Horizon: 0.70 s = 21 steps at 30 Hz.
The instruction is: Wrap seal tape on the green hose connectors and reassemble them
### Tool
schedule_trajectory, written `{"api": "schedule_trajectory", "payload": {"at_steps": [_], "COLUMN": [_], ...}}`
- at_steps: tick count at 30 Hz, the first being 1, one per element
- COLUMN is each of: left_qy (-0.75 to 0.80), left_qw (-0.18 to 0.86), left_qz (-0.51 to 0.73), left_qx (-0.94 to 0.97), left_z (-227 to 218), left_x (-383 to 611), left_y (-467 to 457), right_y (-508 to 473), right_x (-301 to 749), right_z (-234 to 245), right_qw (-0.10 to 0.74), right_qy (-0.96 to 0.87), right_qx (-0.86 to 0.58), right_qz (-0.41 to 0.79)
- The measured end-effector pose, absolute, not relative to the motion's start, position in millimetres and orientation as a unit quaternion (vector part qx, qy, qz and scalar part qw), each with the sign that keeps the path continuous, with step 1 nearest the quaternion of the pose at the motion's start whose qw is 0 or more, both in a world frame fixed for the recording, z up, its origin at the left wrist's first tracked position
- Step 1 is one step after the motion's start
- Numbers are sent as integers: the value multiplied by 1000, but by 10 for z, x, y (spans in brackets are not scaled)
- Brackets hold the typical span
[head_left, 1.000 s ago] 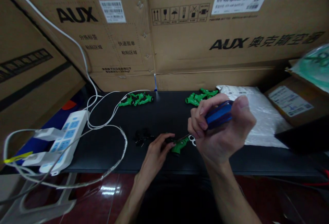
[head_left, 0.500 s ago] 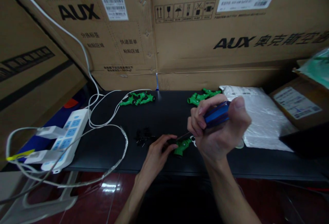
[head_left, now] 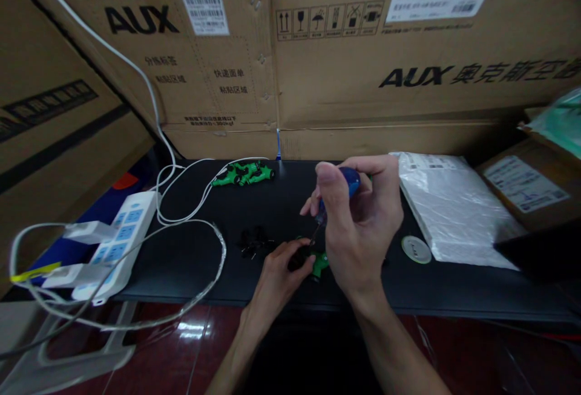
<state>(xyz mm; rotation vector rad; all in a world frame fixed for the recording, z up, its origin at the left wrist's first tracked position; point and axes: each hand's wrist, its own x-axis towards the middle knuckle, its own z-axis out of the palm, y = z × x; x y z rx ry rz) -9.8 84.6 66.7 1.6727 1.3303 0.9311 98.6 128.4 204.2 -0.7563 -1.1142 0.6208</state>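
Observation:
A blue-handled screwdriver (head_left: 351, 181) is gripped in my right hand (head_left: 363, 225), its thin shaft slanting down and left. The shaft's lower end is close to the fingertips of my left hand (head_left: 284, 265). Between thumb and fingers, my left hand pinches a green branched fitting (head_left: 319, 265) with a dark part at its left end. My right hand hides some of that fitting. Left of my left hand lies a pile of small black parts (head_left: 255, 241) on the black table (head_left: 195, 268).
More green fittings (head_left: 245, 173) lie at the back of the table. On the left are a white power strip (head_left: 120, 244) and looping white cables. A silvery package (head_left: 454, 207), a round disc (head_left: 416, 250) and a cardboard box (head_left: 526, 180) are on the right. Large cartons (head_left: 327, 98) stand behind.
My right hand has moved left and turned, bringing the screwdriver from a low slant to a steeper angle. The round disc now shows fully. My left hand has barely shifted.

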Motion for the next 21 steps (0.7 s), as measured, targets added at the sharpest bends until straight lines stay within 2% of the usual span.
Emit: {"api": "schedule_trajectory", "payload": {"at_steps": [5, 7, 9, 11, 13, 14, 16, 21], "left_qy": [534, 534, 534, 533, 531, 529, 526, 521], "left_qw": [368, 359, 349, 340, 333, 330, 325, 315], "left_qz": [376, 380, 383, 385, 387, 388, 388, 379], "left_qx": [662, 665, 668, 672, 676, 678, 683, 697], "left_z": [604, 585, 571, 562, 558, 558, 562, 572], "left_x": [-74, -62, -56, -54, -52, -51, -48, -50], "left_y": [834, 835, 836, 834, 830, 829, 831, 851], "right_y": [1317, 1363, 1440, 1527, 1588, 1597, 1567, 1361], "right_x": [961, 991, 1040, 1084, 1103, 1100, 1075, 1028], "right_z": [1978, 1958, 1945, 1942, 1958, 1974, 2015, 2092], "right_qw": [745, 713, 631, 509, 414, 399, 436, 639], "right_qy": [-483, -499, -529, -551, -557, -558, -555, -480], "right_qx": [-278, -223, -126, -14, 53, 56, 4, -206], "right_qz": [365, 439, 554, 661, 718, 725, 708, 565]}}
